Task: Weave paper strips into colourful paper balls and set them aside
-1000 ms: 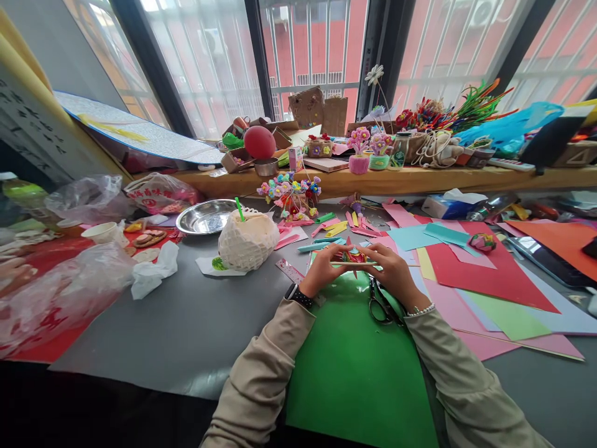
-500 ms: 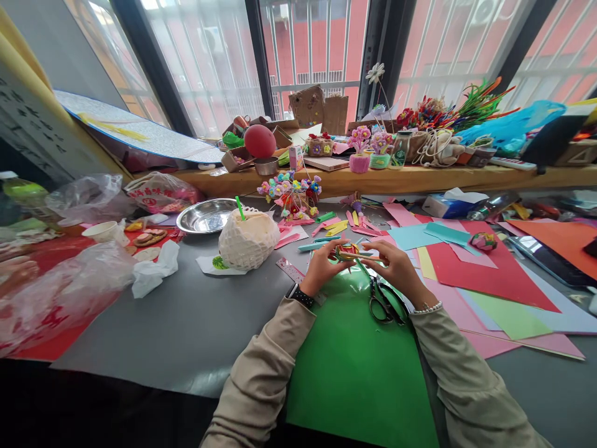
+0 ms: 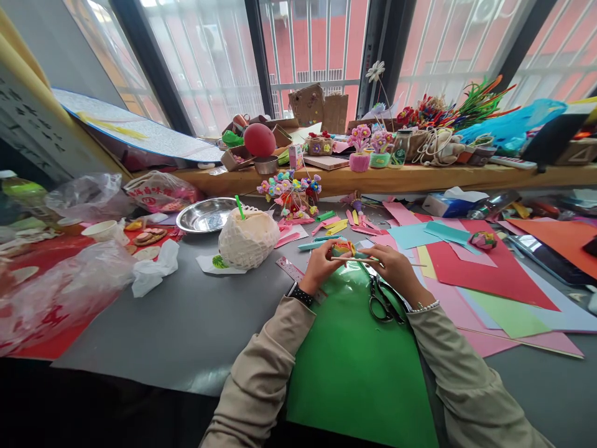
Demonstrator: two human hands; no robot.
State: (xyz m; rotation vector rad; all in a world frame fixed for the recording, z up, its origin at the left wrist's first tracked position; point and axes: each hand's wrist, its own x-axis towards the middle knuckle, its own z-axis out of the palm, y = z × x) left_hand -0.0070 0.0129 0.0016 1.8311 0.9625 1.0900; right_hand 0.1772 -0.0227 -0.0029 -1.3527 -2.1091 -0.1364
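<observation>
Above the far part of one glossy green sheet [image 3: 357,367], one small multicoloured piece [image 3: 344,247] and one thin pale stick [image 3: 359,259] are held between two hands. The piece is pinched by the bent fingers of the left hand [image 3: 321,266], while the stick is gripped between thumb and fingers of the right hand [image 3: 394,269], its end being seen beyond the knuckles. Much of the piece is covered by fingers, so its full shape cannot be told, nor whether it is joined to the stick.

Near the right hand, one pair of scissors [image 3: 380,305] is laid on the sheet; two dark, rounded handle loops are shown, but the blades are mostly hidden. By the left wrist, one pinkish ruler [image 3: 290,270] is partly covered. Farther left, one rounded object [image 3: 249,241] is wrapped in white netting, with one green straw [image 3: 239,208] set in its top; beside it, one shiny metal dish [image 3: 205,215] is partly concealed. Two pots of fluffy pink flowers [image 3: 370,149] are lined up on a wooden ledge [image 3: 224,184]. Both sleeves [image 3: 261,367] are cut off by the lower edge.
</observation>
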